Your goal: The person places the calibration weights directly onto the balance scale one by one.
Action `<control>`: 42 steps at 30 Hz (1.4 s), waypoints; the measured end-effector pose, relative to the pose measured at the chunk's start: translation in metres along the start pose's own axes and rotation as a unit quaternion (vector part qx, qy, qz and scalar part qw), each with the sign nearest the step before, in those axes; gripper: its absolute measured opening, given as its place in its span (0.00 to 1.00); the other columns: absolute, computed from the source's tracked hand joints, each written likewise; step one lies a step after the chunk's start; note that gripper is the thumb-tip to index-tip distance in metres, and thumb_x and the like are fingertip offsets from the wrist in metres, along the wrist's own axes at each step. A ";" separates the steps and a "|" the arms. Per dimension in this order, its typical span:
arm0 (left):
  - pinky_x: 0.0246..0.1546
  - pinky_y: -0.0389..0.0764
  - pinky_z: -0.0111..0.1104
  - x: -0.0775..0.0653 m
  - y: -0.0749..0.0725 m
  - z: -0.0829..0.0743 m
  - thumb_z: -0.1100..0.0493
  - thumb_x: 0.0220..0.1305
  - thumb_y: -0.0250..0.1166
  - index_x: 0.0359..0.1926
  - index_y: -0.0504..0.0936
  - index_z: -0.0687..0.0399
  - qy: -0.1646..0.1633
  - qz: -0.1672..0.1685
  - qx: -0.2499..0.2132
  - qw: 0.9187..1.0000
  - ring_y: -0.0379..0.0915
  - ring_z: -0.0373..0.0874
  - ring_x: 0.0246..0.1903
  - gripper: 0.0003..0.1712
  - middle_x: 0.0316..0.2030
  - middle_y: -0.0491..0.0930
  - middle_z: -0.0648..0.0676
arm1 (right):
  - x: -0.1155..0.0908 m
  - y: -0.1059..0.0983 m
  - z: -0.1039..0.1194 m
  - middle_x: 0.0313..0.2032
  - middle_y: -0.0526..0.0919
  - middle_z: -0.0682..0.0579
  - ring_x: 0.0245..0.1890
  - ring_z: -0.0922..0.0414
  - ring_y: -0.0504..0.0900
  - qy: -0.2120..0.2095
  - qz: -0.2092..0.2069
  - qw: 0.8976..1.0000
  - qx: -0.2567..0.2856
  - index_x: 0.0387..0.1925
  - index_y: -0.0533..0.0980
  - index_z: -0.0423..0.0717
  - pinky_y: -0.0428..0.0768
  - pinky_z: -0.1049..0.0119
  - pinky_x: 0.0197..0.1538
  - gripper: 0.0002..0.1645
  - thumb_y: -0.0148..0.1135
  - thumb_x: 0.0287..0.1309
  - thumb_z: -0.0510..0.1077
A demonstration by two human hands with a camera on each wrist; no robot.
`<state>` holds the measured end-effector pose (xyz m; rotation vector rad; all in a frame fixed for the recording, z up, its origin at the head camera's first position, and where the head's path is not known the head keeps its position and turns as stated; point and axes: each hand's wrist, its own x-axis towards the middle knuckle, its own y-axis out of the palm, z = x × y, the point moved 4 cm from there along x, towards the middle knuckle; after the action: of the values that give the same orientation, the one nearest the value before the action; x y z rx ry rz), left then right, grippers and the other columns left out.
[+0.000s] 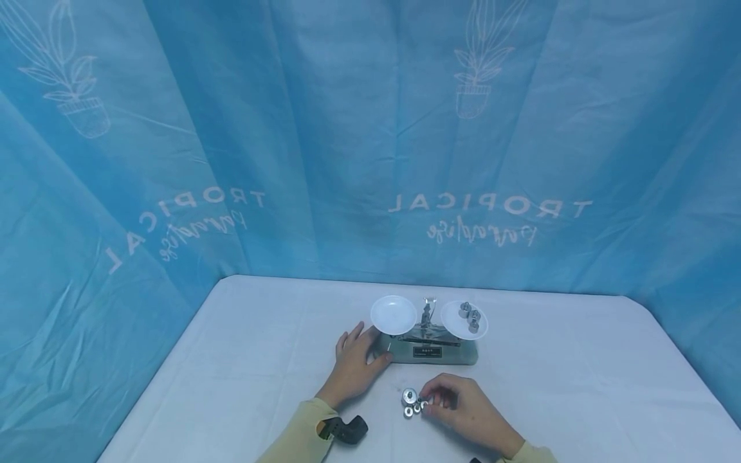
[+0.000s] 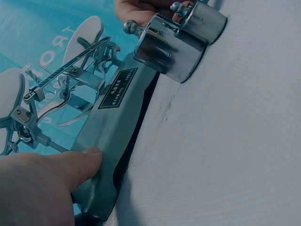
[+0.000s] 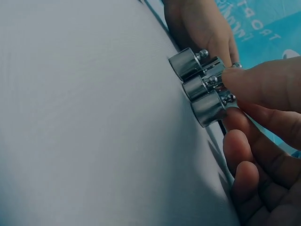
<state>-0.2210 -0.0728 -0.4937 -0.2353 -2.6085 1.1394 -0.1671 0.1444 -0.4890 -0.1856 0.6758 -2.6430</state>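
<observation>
A green-based balance scale (image 1: 428,351) stands on the white table. My left hand (image 1: 351,372) holds the left end of its base, the thumb (image 2: 87,165) lying on the front face; the other fingers are partly hidden behind. In front of the scale is a cluster of knobbed metal weights (image 1: 409,397), one larger than the others. My right hand (image 1: 463,408) is at the right side of this cluster, thumb and forefinger pinching the knob of a small weight, partly hidden by the thumb in the right wrist view. Other weights (image 3: 209,109) stand close against it.
The left pan (image 1: 394,315) of the scale bears nothing. On the right pan (image 1: 453,319) sit several metal weights (image 1: 466,310). Blue printed curtains (image 1: 359,161) hang behind and beside the white table (image 1: 260,347).
</observation>
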 end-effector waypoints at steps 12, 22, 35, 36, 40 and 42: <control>0.70 0.42 0.67 -0.001 -0.001 -0.003 0.47 0.69 0.61 0.72 0.68 0.57 0.008 -0.007 -0.001 1.000 0.51 0.67 0.73 0.36 0.70 0.69 0.59 | 0.001 0.001 -0.003 0.28 0.79 0.62 0.29 0.65 0.76 -0.013 0.008 1.000 -0.018 0.38 0.84 0.55 0.77 0.71 0.32 0.09 0.75 0.54 0.47; 0.71 0.42 0.66 0.000 -0.001 -0.002 0.47 0.69 0.62 0.72 0.67 0.57 0.005 -0.003 0.001 1.000 0.50 0.66 0.74 0.36 0.70 0.69 0.58 | 0.002 0.001 -0.011 0.28 0.81 0.64 0.29 0.64 0.78 -0.019 0.012 0.999 -0.029 0.33 0.83 0.59 0.79 0.70 0.34 0.05 0.73 0.55 0.48; 0.71 0.42 0.66 0.000 0.000 -0.003 0.47 0.70 0.62 0.72 0.68 0.58 0.003 -0.005 0.003 1.000 0.51 0.66 0.73 0.35 0.69 0.70 0.59 | 0.001 0.000 -0.008 0.29 0.81 0.64 0.29 0.65 0.77 -0.042 0.007 0.999 -0.010 0.33 0.83 0.56 0.79 0.70 0.33 0.03 0.71 0.58 0.44; 0.71 0.42 0.66 0.000 0.000 -0.003 0.47 0.70 0.62 0.72 0.68 0.58 0.003 -0.004 0.004 1.000 0.51 0.66 0.73 0.35 0.69 0.70 0.59 | 0.001 0.000 -0.007 0.29 0.81 0.64 0.29 0.65 0.77 -0.045 0.006 0.999 -0.010 0.33 0.83 0.56 0.79 0.70 0.33 0.03 0.71 0.58 0.44; 0.71 0.42 0.66 -0.001 0.000 -0.003 0.47 0.70 0.62 0.72 0.67 0.58 0.002 -0.004 0.008 1.000 0.51 0.66 0.73 0.36 0.70 0.70 0.59 | 0.001 0.001 -0.009 0.28 0.81 0.64 0.29 0.65 0.78 -0.042 0.008 0.999 -0.014 0.33 0.83 0.56 0.79 0.70 0.33 0.04 0.71 0.58 0.43; 0.71 0.42 0.66 -0.001 0.000 -0.003 0.47 0.70 0.62 0.72 0.67 0.58 0.003 -0.005 0.008 1.000 0.51 0.66 0.73 0.36 0.70 0.70 0.59 | 0.001 0.001 -0.010 0.28 0.81 0.64 0.29 0.65 0.78 -0.040 0.008 0.999 -0.017 0.32 0.83 0.56 0.79 0.70 0.33 0.04 0.70 0.58 0.42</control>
<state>-0.2194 -0.0709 -0.4919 -0.2225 -2.5922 1.1543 -0.1696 0.1479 -0.4976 -0.2932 0.6936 -2.5952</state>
